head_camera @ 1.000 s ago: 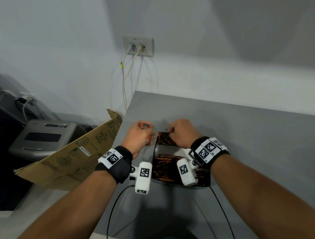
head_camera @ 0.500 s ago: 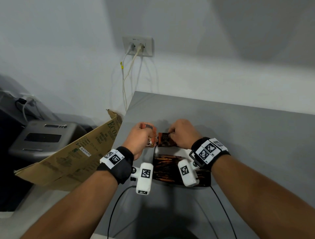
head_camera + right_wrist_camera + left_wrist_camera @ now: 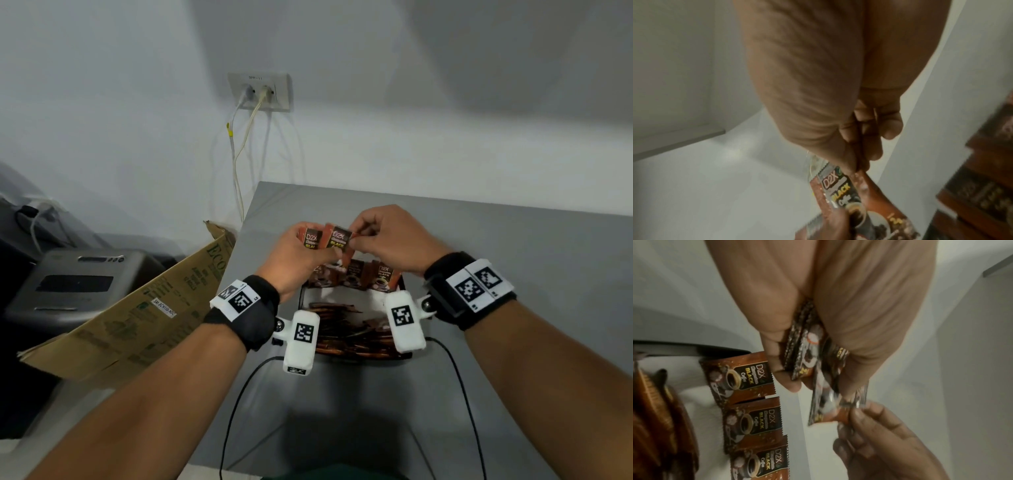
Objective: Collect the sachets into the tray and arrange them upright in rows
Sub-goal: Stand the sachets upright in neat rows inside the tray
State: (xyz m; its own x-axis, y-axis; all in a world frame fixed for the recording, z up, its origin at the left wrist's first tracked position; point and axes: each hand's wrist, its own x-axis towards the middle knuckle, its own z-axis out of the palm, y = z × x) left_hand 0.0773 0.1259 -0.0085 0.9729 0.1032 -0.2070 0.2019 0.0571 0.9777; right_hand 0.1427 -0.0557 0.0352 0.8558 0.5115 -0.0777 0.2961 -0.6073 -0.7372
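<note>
My left hand [image 3: 334,253] is raised over the far end of the black tray [image 3: 301,301] and grips a small fan of brown D2X coffee sachets [image 3: 312,238]. My right hand [image 3: 354,236] pinches the top corner of the front sachet [image 3: 338,238] in that fan. The left wrist view shows my thumb and fingers clamping the sachets [image 3: 803,353], with the right fingertips [image 3: 859,413] on one sachet's edge [image 3: 828,410]. Three sachets [image 3: 754,420] stand upright in a row at the tray's far end. More sachets [image 3: 349,330] are packed edge-up nearer me.
An open cardboard box [image 3: 144,308] leans off the grey table's left edge [image 3: 246,219], with a grey printer [image 3: 78,284] behind it. A wall socket [image 3: 260,90] with hanging cables is behind the table. Thin black cables [image 3: 236,394] cross the near tabletop.
Both hands have risen from the tray's far end. My right hand left the sachet standing in the tray and now pinches a sachet in the left hand's bundle, which is turned face-up toward me.
</note>
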